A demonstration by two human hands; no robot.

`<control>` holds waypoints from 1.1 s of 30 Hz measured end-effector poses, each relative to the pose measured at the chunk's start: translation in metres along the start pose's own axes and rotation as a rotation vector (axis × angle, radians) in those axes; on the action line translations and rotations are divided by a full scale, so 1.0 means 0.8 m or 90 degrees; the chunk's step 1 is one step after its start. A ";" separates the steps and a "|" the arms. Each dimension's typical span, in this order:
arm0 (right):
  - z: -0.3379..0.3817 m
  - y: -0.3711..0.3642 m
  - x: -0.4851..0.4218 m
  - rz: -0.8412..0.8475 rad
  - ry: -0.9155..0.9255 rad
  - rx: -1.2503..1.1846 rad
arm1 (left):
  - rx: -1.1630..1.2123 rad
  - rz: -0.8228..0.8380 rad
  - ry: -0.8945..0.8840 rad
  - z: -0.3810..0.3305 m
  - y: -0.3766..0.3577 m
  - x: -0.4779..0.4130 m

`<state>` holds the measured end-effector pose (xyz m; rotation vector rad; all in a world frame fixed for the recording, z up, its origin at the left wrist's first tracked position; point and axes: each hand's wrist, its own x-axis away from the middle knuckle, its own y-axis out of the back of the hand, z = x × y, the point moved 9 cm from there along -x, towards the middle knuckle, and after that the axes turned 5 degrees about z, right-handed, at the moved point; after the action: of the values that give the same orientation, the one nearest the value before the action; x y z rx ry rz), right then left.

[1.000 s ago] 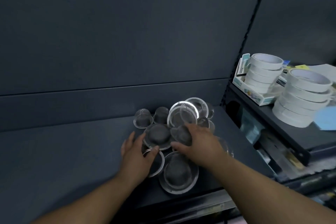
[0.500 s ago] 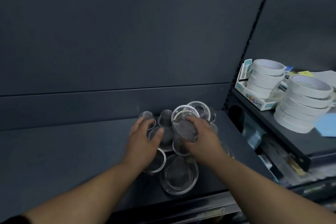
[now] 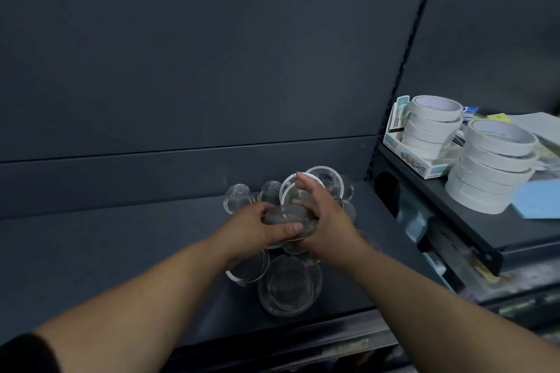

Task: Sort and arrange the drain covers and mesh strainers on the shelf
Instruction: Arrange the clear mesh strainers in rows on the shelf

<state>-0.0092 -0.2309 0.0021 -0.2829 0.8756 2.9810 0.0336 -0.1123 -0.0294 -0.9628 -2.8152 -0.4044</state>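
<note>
1. On the dark shelf (image 3: 121, 251), the left hand (image 3: 254, 228) and right hand (image 3: 328, 221) together grip one domed strainer (image 3: 283, 216), fingers curled round it, just above the pile of mesh strainers (image 3: 289, 281).
2. Print on the white box (image 3: 422, 165) under the farther tape stack is too blurred to read.
3. White tape rolls (image 3: 497, 166) stand in two stacks on the neighbouring shelf, with a blue sheet (image 3: 539, 200) beside them.
4. Small mesh cups (image 3: 239, 198) stand behind the pile, which the hands partly hide.
</note>
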 end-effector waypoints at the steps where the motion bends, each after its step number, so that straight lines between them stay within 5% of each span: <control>1: -0.002 -0.002 0.000 0.005 -0.002 -0.025 | 0.004 0.000 0.018 0.004 0.000 0.000; 4: -0.009 -0.007 0.000 0.022 -0.020 -0.039 | -0.035 -0.008 0.043 0.008 0.003 0.001; 10: -0.031 -0.001 0.009 0.022 -0.112 0.188 | -0.369 -0.245 0.081 0.019 0.072 0.011; 18: -0.051 -0.028 -0.009 0.055 -0.141 0.321 | -0.282 -0.240 0.122 0.064 0.085 -0.011; 23: -0.056 -0.018 -0.009 0.002 -0.136 0.319 | -0.328 -0.296 -0.054 0.039 0.080 0.018; 27: -0.054 0.009 -0.001 -0.086 -0.163 0.224 | -0.513 -0.112 -0.280 0.025 0.031 0.050; 30: -0.048 0.012 0.003 -0.103 -0.154 0.180 | -0.684 0.029 -0.264 0.052 0.009 0.045; 33: -0.039 0.006 0.005 -0.102 -0.136 0.159 | -0.678 0.082 -0.211 0.054 0.004 0.037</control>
<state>-0.0078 -0.2517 -0.0220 -0.0252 1.1243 2.6574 0.0103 -0.0795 -0.0633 -1.4362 -2.6754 -1.9891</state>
